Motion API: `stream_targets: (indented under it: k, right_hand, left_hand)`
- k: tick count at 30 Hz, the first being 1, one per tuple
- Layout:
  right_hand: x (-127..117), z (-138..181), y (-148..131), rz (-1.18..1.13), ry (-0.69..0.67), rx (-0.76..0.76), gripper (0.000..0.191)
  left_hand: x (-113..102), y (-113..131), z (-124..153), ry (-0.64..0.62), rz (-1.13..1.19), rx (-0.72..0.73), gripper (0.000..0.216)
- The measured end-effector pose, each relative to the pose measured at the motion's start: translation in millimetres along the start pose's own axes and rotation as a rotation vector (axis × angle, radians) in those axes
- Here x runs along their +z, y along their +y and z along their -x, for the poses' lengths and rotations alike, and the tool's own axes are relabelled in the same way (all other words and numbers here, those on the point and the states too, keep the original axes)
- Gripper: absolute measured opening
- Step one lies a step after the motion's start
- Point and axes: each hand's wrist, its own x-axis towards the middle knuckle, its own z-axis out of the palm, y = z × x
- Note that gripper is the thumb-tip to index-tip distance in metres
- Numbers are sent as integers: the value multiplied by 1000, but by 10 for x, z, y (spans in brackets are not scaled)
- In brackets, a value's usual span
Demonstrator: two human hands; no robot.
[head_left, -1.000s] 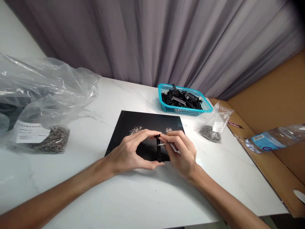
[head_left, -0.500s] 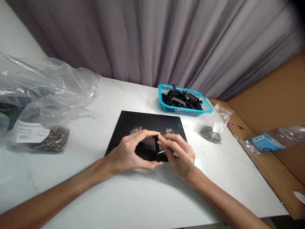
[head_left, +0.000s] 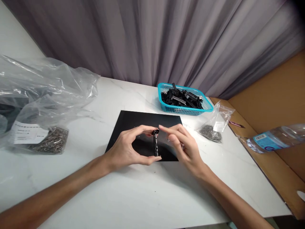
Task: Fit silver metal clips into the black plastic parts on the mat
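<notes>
My left hand (head_left: 126, 149) is closed on a narrow black plastic part (head_left: 155, 144). It holds the part upright by its two ends, between forefinger and thumb, above the black mat (head_left: 143, 117). My right hand (head_left: 184, 146) hovers just right of the part with its fingers loosely stretched out. Its forefinger tip is near the part's top end, and nothing shows between the fingers. The small heaps of metal pieces on the mat are almost wholly hidden behind the hands.
A teal basket (head_left: 184, 110) of black parts stands behind the mat. A small bag of metal pieces (head_left: 210, 132) lies to its right. A big clear plastic bag (head_left: 43, 92) with metal pins (head_left: 51, 143) fills the left. A water bottle (head_left: 274, 138) lies on cardboard (head_left: 274, 101).
The thin metal pin that my right hand pinched against the black part is no longer visible. The right fingers have loosened and drawn slightly away. The left hand keeps its hold.
</notes>
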Motion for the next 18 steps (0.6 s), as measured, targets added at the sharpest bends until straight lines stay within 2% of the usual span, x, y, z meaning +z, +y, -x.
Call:
stream_targets:
  k: [4, 9, 12, 14, 18]
  right_hand:
    - [-66, -22, 7, -56, 34, 120, 40]
    - [-113, -32, 83, 40, 99, 141, 48]
    - [-145, -44, 100, -29, 75, 294, 54]
    - [-162, -61, 92, -179, 30, 371, 50]
    - [-170, -97, 69, -420, -45, 358, 27]
  left_hand:
    - [10, 15, 2, -32, 18, -26, 66]
    - [45, 14, 12, -52, 19, -39, 66]
    - [48, 23, 8, -60, 23, -46, 65]
    - [44, 31, 7, -64, 20, -46, 64]
    - [41, 43, 11, -72, 10, -48, 63]
